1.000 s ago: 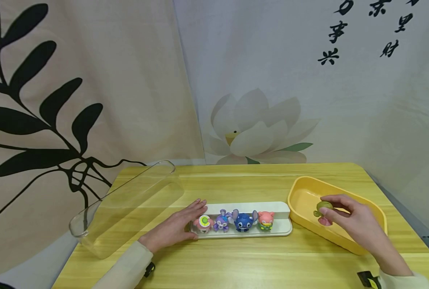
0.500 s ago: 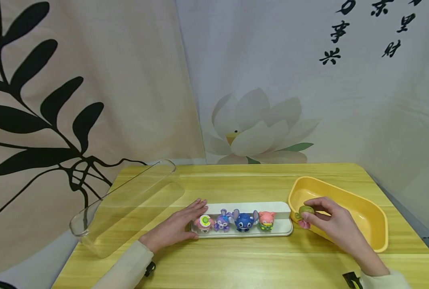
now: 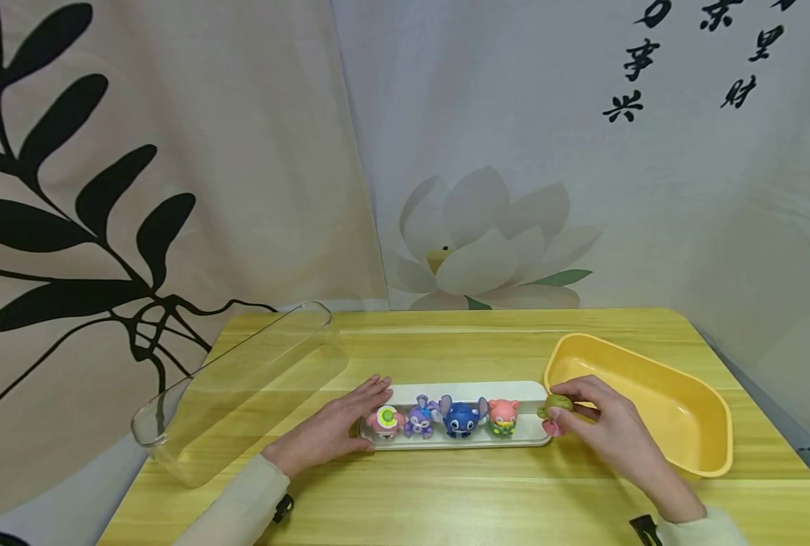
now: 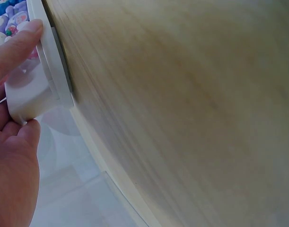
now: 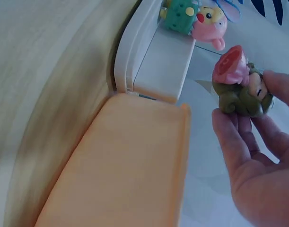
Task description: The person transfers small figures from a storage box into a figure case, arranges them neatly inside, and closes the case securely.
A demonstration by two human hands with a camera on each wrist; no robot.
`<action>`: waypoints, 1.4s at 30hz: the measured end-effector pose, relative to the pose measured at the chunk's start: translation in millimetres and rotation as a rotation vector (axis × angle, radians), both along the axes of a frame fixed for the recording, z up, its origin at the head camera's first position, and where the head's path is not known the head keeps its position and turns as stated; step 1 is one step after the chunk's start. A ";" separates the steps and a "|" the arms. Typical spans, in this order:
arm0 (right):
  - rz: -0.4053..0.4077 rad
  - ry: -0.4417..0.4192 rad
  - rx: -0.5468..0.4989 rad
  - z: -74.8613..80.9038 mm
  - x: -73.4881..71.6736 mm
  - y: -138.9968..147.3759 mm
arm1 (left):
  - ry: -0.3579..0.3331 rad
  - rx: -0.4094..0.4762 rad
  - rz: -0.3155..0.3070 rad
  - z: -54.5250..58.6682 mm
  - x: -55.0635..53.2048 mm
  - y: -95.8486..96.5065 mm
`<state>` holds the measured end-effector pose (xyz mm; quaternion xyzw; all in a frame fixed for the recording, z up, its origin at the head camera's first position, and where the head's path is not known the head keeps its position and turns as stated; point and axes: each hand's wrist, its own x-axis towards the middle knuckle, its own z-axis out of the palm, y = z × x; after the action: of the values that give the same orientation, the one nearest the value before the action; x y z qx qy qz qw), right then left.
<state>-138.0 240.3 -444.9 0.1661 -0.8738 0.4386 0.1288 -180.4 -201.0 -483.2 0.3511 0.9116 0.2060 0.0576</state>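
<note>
My right hand [image 3: 599, 432] pinches a small figurine [image 5: 243, 85] with olive-green hair and a pink dress, tipped over in the fingers. It hangs over the right end of a white display base [image 3: 533, 434]. Along that base stand a pink figure [image 3: 386, 422] with a green-and-white swirl, a purple rabbit-like one [image 3: 419, 418], a blue big-eared one [image 3: 459, 418] and a pink pig-like one [image 3: 503, 417] in green and yellow. My left hand [image 3: 337, 425] holds the base's left end, thumb at its front edge and fingers at the back and end.
A yellow tray [image 3: 708, 409] stands at the right, its left corner right beside the base. On the left a long clear cover [image 3: 241, 394] lies slantwise, reaching past the table's left edge. Under everything is a wooden table [image 3: 446, 500], with a printed cloth [image 3: 480, 114] behind.
My right hand has carried the green-haired figurine leftward, from over the yellow tray to the right end of the white base. My left hand has stayed in place.
</note>
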 end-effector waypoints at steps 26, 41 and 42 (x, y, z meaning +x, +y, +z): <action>-0.045 0.141 0.203 -22.8 -2.9 -20.0 | -0.001 -0.002 0.000 0.5 1.2 0.0; -0.057 0.176 0.232 -27.1 -8.0 -19.2 | 0.007 0.003 -0.009 0.9 -0.1 0.2; -0.058 0.176 0.233 -27.6 -8.3 -19.2 | 0.006 0.001 -0.007 1.1 -0.1 0.4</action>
<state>-146.2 221.0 -472.5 0.1924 -0.9086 0.3139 0.1972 -180.5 -200.7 -482.1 0.3550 0.9104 0.2052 0.0554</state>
